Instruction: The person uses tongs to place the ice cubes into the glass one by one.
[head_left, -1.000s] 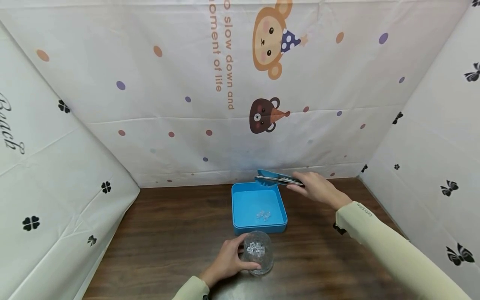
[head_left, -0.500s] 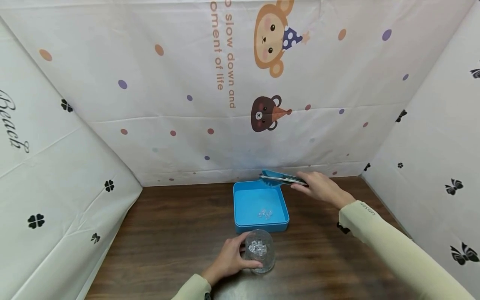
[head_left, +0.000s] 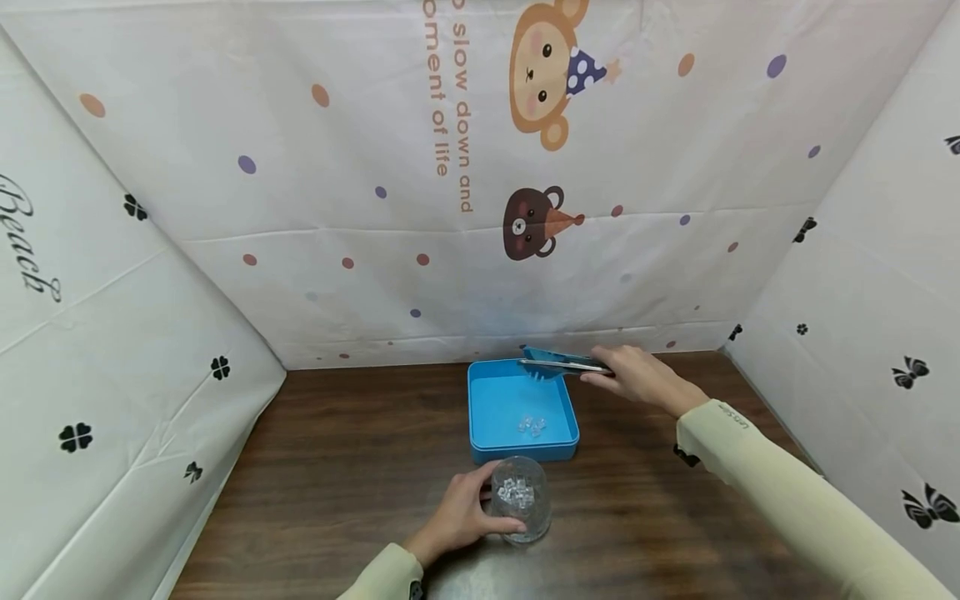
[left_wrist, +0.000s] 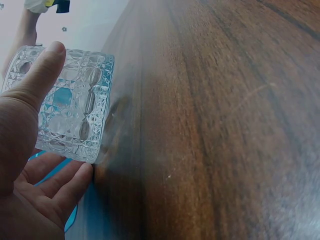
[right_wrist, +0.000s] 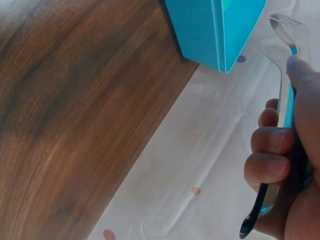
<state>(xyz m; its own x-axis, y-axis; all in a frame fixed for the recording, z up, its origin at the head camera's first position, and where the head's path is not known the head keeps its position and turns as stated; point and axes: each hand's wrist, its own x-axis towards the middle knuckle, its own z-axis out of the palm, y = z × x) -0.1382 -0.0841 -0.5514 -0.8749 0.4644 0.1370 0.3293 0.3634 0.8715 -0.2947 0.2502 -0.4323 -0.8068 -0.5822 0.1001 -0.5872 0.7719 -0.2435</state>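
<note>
My left hand (head_left: 463, 515) grips a cut-glass cup (head_left: 534, 517) from its left side. Small clear ice-like pieces (head_left: 516, 493) show through the cup. In the left wrist view the thumb lies along the faceted wall of the glass (left_wrist: 75, 95). My right hand (head_left: 637, 379) holds tongs (head_left: 558, 365) over the back right corner of a blue square box (head_left: 495, 408). One tongs end is fork-shaped and the other spoon-like in the right wrist view, with nothing visible between them. A small cluster of clear pieces (head_left: 532, 426) lies on the box floor.
The box stands on a brown wood-grain table (head_left: 360, 450), just behind the cup. A white printed sheet (head_left: 337, 292) rises behind the table's back edge. Similar white sheets stand at the left (head_left: 135, 400) and right (head_left: 855, 333).
The tongs have dipped and turned slightly over the box's back corner. My left hand still holds the cup in the same place. The head view has shifted a little.
</note>
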